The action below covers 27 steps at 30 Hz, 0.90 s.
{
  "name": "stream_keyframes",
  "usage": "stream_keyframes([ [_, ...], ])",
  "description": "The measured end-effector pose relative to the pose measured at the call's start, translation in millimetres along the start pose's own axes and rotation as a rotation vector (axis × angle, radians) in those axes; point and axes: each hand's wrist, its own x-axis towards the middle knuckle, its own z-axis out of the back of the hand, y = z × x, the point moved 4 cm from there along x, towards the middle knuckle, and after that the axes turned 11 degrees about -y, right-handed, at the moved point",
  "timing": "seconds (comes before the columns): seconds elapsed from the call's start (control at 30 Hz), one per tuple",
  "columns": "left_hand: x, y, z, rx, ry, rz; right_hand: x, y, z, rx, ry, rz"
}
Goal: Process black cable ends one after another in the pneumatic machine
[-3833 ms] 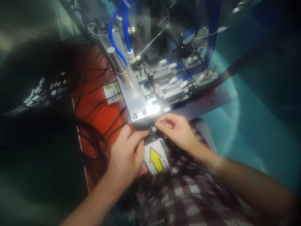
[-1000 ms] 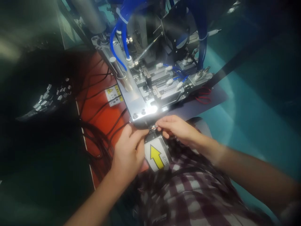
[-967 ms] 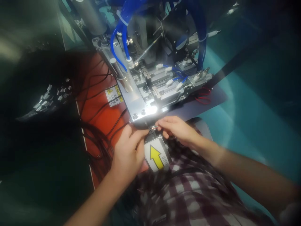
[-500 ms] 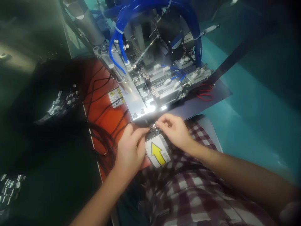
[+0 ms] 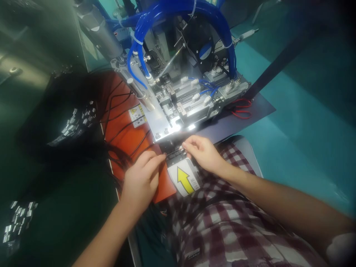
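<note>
My left hand (image 5: 144,172) is closed in a pinch, its fingertips at the left end of a small black fixture (image 5: 175,155). What sits between those fingertips is too small to make out. At the fixture's right end, my right hand (image 5: 205,152) pinches a small shiny piece (image 5: 181,148), whose kind I cannot tell. Just below the fixture is a white plate (image 5: 174,177) with a yellow arrow (image 5: 184,178) pointing away from me. Above both hands stands a metal machine (image 5: 183,98) with a bright light along its front edge.
Thick blue air tubes (image 5: 160,18) arch over the machine. Black cables (image 5: 118,154) run across the orange base (image 5: 122,129) on the left. Heaps of shiny small pieces (image 5: 73,124) lie further left, in dark surroundings. Red wires (image 5: 241,111) lie at the machine's right.
My left hand has moved left and slightly toward me, away from the right hand, uncovering more of the black fixture. The right hand stays nearly in place, still pinching.
</note>
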Motion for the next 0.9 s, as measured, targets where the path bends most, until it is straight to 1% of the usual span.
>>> stream_keyframes([
  [0.2, 2, 2, -3.8, -0.040, -0.018, -0.008, 0, -1, 0, -0.037, 0.010, 0.022],
  [0.4, 3, 2, -3.5, -0.073, -0.038, 0.026, 0, 0, 0, -0.023, 0.016, 0.006],
  [0.53, 2, 2, -3.4, -0.086, -0.044, 0.021, 0, -2, 0, -0.010, 0.015, -0.005],
  [0.67, -4, 3, -7.0, 0.010, -0.001, -0.032, 0, -2, 0, -0.004, 0.015, -0.010],
  [0.77, -9, 6, -7.1, 0.102, -0.012, -0.064, 0, -1, 0, 0.000, 0.020, -0.018],
  [0.83, -12, 9, -5.4, 0.108, -0.019, -0.062, 0, 0, 0, 0.008, 0.027, -0.029],
  [0.9, -14, 11, -3.7, 0.075, 0.005, -0.060, 1, 1, 0, 0.015, 0.035, -0.038],
])
